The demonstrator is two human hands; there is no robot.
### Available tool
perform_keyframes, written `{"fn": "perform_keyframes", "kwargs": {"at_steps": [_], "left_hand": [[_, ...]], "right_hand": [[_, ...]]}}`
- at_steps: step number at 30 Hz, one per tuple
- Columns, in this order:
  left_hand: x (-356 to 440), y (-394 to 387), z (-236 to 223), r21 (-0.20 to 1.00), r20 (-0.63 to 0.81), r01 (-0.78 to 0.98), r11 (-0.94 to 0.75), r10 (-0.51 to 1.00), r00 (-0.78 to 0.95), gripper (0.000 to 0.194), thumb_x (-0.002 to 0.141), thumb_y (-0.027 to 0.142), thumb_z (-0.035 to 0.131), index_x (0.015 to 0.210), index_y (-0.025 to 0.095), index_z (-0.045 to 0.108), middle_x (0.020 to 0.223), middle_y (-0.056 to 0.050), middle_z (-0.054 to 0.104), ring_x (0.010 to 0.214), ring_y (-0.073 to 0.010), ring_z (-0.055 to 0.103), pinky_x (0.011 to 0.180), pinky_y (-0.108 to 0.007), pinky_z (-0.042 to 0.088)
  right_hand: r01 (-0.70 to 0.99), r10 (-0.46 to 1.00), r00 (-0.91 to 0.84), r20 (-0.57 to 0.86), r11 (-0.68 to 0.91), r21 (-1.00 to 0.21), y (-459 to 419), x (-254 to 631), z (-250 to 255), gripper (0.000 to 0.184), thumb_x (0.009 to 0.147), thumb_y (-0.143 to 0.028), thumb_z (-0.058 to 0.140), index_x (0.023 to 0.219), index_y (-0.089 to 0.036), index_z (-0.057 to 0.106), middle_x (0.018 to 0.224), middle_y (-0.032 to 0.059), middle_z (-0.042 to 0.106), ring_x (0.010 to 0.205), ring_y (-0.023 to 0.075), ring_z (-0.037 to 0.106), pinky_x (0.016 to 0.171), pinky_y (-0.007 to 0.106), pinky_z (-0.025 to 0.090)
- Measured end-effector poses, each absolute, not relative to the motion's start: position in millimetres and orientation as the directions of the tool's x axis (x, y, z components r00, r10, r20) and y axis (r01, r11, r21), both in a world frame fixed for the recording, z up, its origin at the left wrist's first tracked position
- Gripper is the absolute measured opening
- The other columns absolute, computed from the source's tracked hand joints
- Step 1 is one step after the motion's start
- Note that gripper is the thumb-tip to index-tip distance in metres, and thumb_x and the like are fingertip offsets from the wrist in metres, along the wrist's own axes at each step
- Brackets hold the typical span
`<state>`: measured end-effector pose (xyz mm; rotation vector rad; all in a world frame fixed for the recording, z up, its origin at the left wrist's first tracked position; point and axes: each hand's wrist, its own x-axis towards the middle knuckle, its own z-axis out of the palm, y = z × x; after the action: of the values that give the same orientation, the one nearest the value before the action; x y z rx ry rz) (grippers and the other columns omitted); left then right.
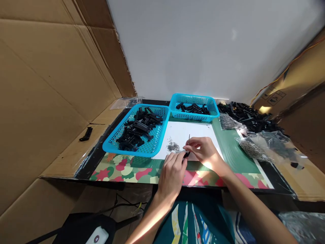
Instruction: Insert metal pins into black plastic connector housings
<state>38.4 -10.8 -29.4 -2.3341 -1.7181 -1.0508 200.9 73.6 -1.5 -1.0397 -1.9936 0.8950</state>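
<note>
My left hand (pixel 173 168) is closed on a small black plastic part (pixel 186 155), mostly covered by the fingers, low over the white sheet. Just right of it, my right hand (pixel 202 151) pinches a slim metal tool (pixel 189 138) whose upper end points upward; its lower end is hidden by the fingers. The fingertips of both hands meet around the black part. A pile of tiny metal springs or wire pieces (pixel 173 146), too small to tell which, lies on the white sheet (pixel 186 130) beside the left hand.
A blue basket (pixel 106 149) with many long black parts stands left; another blue basket (pixel 194 117) with smaller black parts is behind. At right lie a heap of black parts (pixel 250 117) and clear bags (pixel 254 149) of small metal pieces. Cardboard (pixel 50 74) walls the left side.
</note>
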Motion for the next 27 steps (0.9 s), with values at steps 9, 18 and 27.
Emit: {"fn": "perform_keyframes", "kwargs": {"at_steps": [9,18,27], "left_hand": [[39,-11,-28,0.351,0.513,0.869,-0.349,0.848,0.133,0.011,0.099,0.009,0.065,0.103,0.019,0.068,0.09,-0.006,0.074,0.082,-0.0274,0.066,0.073,-0.04,0.052],[42,-14,-27,0.36,0.469,0.872,-0.332,0.872,0.138,0.011,0.102,0.009,0.061,0.103,0.019,0.067,0.087,-0.005,0.071,0.083,-0.0267,0.066,0.074,-0.039,0.05],[39,-15,-27,0.401,0.508,0.849,-0.345,0.854,0.107,0.012,0.105,0.013,0.059,0.101,0.019,0.069,0.087,-0.007,0.073,0.081,-0.0269,0.067,0.072,-0.039,0.052]], "right_hand": [[0.391,0.873,-0.422,0.244,0.418,-0.82,68,201,-2,0.021,0.097,-0.034,0.068,0.081,-0.022,0.076,0.075,0.0029,0.077,0.066,0.0181,0.07,0.069,0.029,0.053],[0.441,0.845,-0.427,0.321,0.505,-0.742,59,200,1,0.026,0.1,-0.035,0.065,0.08,-0.022,0.076,0.073,0.0042,0.077,0.062,0.0181,0.068,0.068,0.03,0.053],[0.303,0.87,-0.335,0.363,0.464,-0.833,52,202,-3,0.022,0.101,-0.035,0.067,0.085,-0.022,0.074,0.08,0.0048,0.076,0.072,0.0205,0.072,0.073,0.031,0.058]]}}
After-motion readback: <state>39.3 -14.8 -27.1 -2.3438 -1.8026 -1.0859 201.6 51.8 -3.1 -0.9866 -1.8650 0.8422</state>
